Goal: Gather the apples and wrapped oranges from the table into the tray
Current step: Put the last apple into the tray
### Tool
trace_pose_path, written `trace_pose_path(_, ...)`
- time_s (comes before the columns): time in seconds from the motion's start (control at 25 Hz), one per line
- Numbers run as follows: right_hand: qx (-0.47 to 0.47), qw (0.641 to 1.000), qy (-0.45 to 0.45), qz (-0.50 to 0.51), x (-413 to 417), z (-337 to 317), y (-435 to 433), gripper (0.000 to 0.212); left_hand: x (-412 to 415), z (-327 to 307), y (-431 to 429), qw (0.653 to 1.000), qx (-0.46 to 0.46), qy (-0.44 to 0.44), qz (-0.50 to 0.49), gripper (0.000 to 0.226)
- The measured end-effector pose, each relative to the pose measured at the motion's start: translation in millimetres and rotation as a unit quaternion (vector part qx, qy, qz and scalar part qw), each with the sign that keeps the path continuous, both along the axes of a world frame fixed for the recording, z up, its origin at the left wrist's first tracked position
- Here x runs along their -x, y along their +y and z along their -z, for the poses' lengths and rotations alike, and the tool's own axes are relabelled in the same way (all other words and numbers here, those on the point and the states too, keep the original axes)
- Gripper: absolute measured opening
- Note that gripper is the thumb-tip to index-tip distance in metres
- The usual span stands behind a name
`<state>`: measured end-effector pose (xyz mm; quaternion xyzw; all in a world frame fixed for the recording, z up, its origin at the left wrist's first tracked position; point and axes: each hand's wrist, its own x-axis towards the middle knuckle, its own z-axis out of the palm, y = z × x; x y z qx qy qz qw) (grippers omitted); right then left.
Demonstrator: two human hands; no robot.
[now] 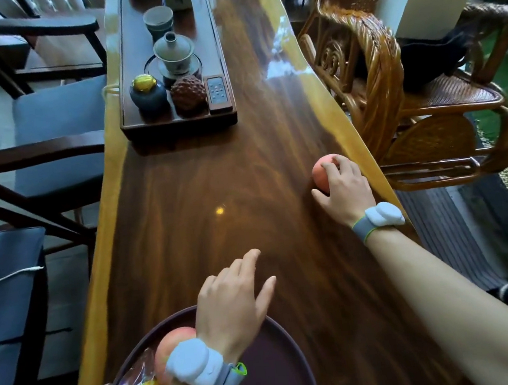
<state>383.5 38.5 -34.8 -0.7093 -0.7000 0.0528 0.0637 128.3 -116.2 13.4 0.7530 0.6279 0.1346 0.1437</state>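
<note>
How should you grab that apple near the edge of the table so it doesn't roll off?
Cup the apple over its top and round sides, coming from above and from the table-edge side, as the right hand does now. It is smooth and round, with no handle, and sits close to the table's right edge, so fingers wrapped on the outer side block a roll.

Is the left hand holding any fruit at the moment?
No, the left hand hovers open and empty over the tray, fingers spread.

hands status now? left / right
Left hand: open, empty, fingers spread above the tray rim.
Right hand: closed around the apple on the table.
</note>
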Motion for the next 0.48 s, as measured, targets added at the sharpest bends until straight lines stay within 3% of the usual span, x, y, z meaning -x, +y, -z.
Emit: trace_pose_path(0.48, 0.048, 0.997, 0.049, 0.023, -15, 21, 22, 0.081, -21, 4, 18, 0.999, 0.015, -0.028, -0.011, 0.049)
